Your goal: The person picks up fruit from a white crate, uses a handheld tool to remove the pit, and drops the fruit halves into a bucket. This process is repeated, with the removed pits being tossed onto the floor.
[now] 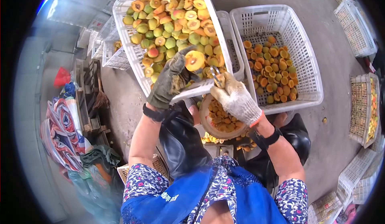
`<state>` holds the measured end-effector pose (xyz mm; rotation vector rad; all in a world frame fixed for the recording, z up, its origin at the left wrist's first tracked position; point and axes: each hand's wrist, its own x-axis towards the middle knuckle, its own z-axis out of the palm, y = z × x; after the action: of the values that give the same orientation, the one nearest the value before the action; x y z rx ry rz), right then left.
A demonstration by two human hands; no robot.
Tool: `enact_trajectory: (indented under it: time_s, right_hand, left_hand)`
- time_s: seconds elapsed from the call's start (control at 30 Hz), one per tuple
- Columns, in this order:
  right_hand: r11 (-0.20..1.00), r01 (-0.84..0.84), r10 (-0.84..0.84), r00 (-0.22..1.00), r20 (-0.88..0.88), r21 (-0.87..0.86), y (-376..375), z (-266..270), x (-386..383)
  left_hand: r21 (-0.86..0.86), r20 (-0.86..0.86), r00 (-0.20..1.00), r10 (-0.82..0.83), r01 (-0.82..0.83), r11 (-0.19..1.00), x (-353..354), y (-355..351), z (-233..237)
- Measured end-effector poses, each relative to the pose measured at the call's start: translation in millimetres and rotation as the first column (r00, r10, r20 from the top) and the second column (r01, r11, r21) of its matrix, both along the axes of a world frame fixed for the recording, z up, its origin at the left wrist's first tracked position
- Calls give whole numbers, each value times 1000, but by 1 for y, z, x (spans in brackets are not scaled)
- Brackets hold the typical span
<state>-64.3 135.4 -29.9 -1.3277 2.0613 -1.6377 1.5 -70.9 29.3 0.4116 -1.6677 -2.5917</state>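
My left hand (168,81), in a dark, stained glove, is closed around a yellow peach half (195,60) with its cut face up and the pit area showing. In a whitish knit glove, my right hand (237,101) grips a small pitting tool with a curved metal loop (215,75); its handle is hidden in the fingers. The loop is just right of the peach half, apart from it. Both hands are over the near edge of a tilted white crate (124,21) full of cut peaches (172,27), many with pits showing.
Right of it, another white crate (306,63) holds hollowed peach halves (272,69). Below my hands is a round basin (205,121) of orange scraps. Wooden pallets (86,99) and bundled striped sheeting (62,127) lie left. More crates (361,107) line the right side.
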Motion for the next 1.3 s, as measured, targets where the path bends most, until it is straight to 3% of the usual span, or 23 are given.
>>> enact_trajectory:
  time_s: [0.03,0.1,0.2,0.37,0.57,0.77,0.83,0.87,0.9,0.93,0.97,1.0,1.07,1.2,1.27,1.3]
  right_hand:
    - [998,3,9,974,-225,55,-1,-5,-1]
    - [992,79,-7,809,-588,97,0,-5,-3]
    - [976,183,-54,725,-686,118,2,-9,2]
    - [963,238,-106,771,-628,129,6,-12,4]
    - [964,226,-69,725,-685,143,7,-18,5]
    - [971,154,-23,816,-577,180,7,-18,4]
    - [964,-1,106,919,-380,267,5,-21,2]
    - [964,-3,107,919,-378,264,2,-20,5]
    - [975,-68,68,998,7,213,-1,-13,8]
    - [984,-105,42,919,391,141,-1,-6,9]
    - [966,-154,137,986,95,209,7,-2,5]
    - [966,-154,136,986,96,208,7,2,4]
    - [954,-207,100,902,420,218,3,7,3]
    - [961,-226,111,842,528,159,4,14,3]
    - [925,-380,124,304,944,1,16,42,-3]
    - [857,-507,199,498,844,97,15,28,-11]
  left_hand:
    - [-40,-12,1000,-12,12,999,1,9,-3]
    - [-59,-28,1000,6,-7,998,2,29,-6]
    - [-113,-50,998,50,-55,992,2,51,-10]
    - [-106,-117,988,98,-111,988,-3,65,-16]
    - [-200,-162,984,73,-105,974,-6,65,-31]
    - [-291,-146,988,58,-99,951,0,59,-42]
    - [-384,-155,988,25,-84,919,0,53,-48]
    - [-471,-161,987,-9,-68,879,1,51,-49]
    - [-451,-136,991,-15,-48,891,0,57,-43]
    - [-450,-137,990,-17,-47,892,-1,60,-37]
    - [-331,-95,995,2,-33,943,-2,62,-32]
    - [-207,-50,999,18,-28,978,-1,62,-29]
    - [-272,-46,996,79,-89,958,-3,68,-31]
    - [-383,-90,982,168,-190,904,-7,69,-43]
    - [-367,-119,978,169,-201,908,-10,64,-50]
    - [-301,-133,991,23,-63,952,-10,57,-58]
